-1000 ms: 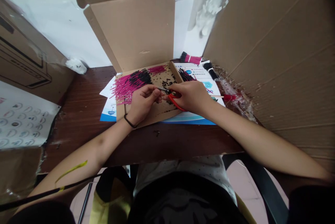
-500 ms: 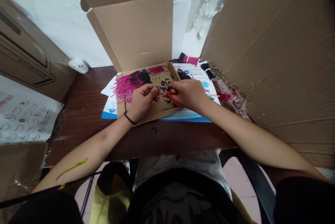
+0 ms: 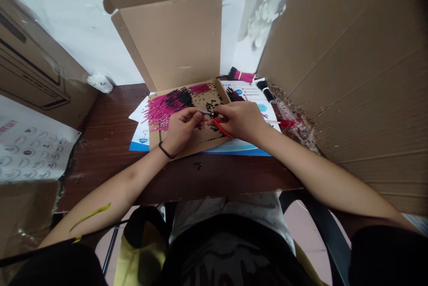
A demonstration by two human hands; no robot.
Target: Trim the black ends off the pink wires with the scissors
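Observation:
My right hand (image 3: 241,118) is closed around a pair of scissors (image 3: 222,127) with red-orange handles. The blades point left, up to the fingertips of my left hand (image 3: 185,126). That hand is pinched shut; whatever lies between its fingertips is too small to make out. Both hands are over an open cardboard box (image 3: 200,147). In its left part lies a pile of magenta sticks or wires (image 3: 155,109) with black sections (image 3: 179,98). Small black scraps (image 3: 214,130) are scattered over the right part of the box floor.
The box lid (image 3: 170,45) stands upright at the back. Printed sheets (image 3: 250,148) lie under the box. Right of it are a magenta-and-black bundle (image 3: 242,75), a black bundle (image 3: 265,91) and a red-handled tool (image 3: 288,123). A large cardboard panel (image 3: 361,76) borders the right side.
The scissor blades and my right fingers have shifted very slightly at the left fingertips. Otherwise both hands and the box contents look the same.

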